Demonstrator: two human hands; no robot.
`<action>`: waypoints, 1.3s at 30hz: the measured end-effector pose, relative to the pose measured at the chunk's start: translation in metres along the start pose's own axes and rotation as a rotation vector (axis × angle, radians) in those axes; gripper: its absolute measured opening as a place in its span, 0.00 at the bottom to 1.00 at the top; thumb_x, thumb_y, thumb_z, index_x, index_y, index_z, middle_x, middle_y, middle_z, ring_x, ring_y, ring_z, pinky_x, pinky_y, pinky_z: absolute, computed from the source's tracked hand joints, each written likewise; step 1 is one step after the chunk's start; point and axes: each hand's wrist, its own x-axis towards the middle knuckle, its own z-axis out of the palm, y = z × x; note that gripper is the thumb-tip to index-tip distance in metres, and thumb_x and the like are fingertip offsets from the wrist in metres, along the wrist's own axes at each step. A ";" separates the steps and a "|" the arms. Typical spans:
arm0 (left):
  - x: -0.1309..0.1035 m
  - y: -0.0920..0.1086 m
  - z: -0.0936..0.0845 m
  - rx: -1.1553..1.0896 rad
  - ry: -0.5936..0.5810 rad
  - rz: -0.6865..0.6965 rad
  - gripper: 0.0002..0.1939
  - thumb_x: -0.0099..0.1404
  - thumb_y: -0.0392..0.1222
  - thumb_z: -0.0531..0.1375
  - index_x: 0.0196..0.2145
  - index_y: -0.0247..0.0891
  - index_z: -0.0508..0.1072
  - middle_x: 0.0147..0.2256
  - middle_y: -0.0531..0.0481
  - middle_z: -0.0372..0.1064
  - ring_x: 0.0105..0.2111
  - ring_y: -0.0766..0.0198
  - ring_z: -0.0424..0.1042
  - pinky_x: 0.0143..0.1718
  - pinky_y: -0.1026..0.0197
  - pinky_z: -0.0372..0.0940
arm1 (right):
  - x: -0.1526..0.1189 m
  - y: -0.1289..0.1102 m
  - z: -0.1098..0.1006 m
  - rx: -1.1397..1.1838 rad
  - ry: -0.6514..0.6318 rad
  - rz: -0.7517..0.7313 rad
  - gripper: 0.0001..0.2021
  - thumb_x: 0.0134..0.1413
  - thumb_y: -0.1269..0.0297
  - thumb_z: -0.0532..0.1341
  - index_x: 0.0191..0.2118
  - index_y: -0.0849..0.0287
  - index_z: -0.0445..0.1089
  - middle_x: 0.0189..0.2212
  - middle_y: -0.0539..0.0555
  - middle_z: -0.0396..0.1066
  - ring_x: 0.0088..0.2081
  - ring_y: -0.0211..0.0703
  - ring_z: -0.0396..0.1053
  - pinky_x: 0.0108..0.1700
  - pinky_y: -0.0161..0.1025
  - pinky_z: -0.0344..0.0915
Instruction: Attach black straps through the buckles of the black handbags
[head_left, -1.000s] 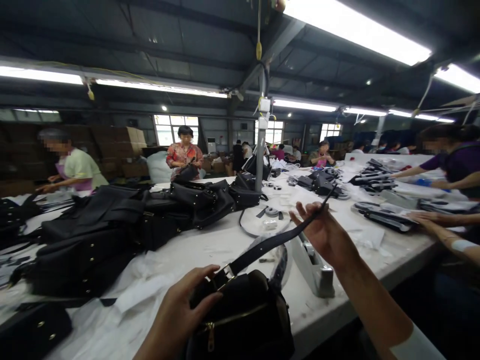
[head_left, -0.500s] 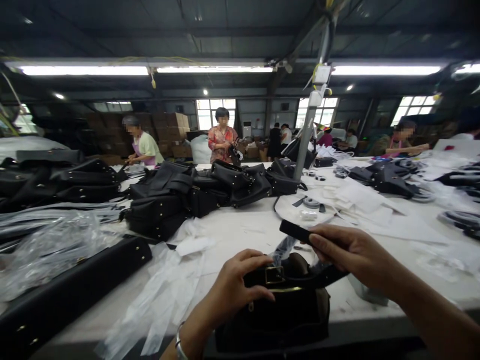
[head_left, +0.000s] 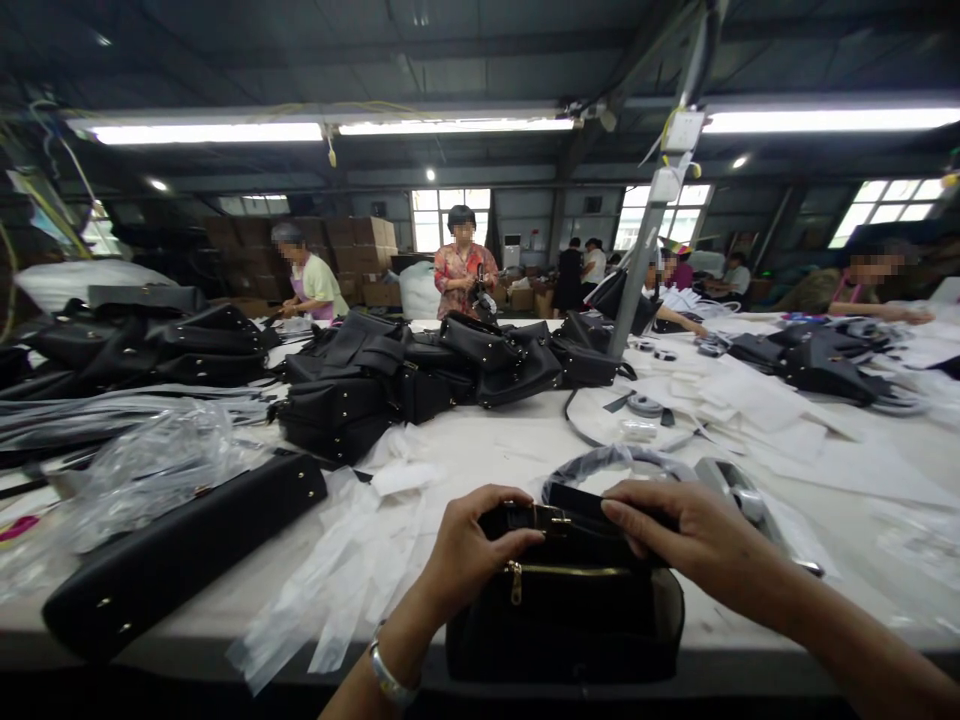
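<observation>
A black handbag [head_left: 562, 630] stands at the table's front edge, its gold zipper [head_left: 577, 570] facing me. On its top, my left hand [head_left: 476, 550] curls thumb and fingers around a black strap beside a gold buckle [head_left: 555, 521]. My right hand [head_left: 682, 525] pinches the flat black strap end [head_left: 579, 500] between thumb and fingers, close to the buckle's right side. Whether the strap end passes through the buckle I cannot tell. Behind the hands arches a bag handle [head_left: 600, 458] wrapped in clear plastic.
A long black bag [head_left: 187, 550] lies at left, beside crumpled plastic [head_left: 165, 460] and white strips [head_left: 352, 580]. Black bags [head_left: 420, 370] are heaped across the middle. A grey metal tool [head_left: 739, 490] rests at right. A post [head_left: 645, 260] rises beyond; co-workers [head_left: 465, 265] stand across the table.
My right hand has moved the strap end down and closer to the buckle. The buckle is turned differently. The view has shifted left, and the plastic-wrapped handle and grey tool show more fully.
</observation>
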 end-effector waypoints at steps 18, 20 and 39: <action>0.000 -0.004 0.006 -0.147 0.061 -0.063 0.12 0.54 0.39 0.72 0.38 0.38 0.81 0.37 0.48 0.80 0.39 0.56 0.77 0.45 0.59 0.70 | 0.033 0.005 0.026 0.145 -0.216 0.066 0.21 0.63 0.52 0.55 0.22 0.59 0.64 0.17 0.46 0.59 0.21 0.34 0.55 0.23 0.32 0.51; 0.000 -0.005 0.003 -0.175 0.056 -0.094 0.12 0.54 0.38 0.71 0.37 0.38 0.81 0.36 0.48 0.80 0.39 0.56 0.77 0.45 0.59 0.70 | 0.034 0.004 0.030 0.066 -0.203 0.018 0.21 0.64 0.55 0.54 0.22 0.59 0.65 0.18 0.47 0.63 0.22 0.36 0.59 0.25 0.33 0.54; -0.020 -0.006 -0.050 0.099 0.419 -0.101 0.11 0.59 0.46 0.67 0.37 0.37 0.78 0.36 0.47 0.77 0.40 0.57 0.76 0.48 0.55 0.68 | 0.031 -0.019 0.034 -0.378 0.239 -0.330 0.10 0.50 0.65 0.68 0.40 0.55 0.77 0.40 0.54 0.79 0.44 0.52 0.72 0.51 0.50 0.64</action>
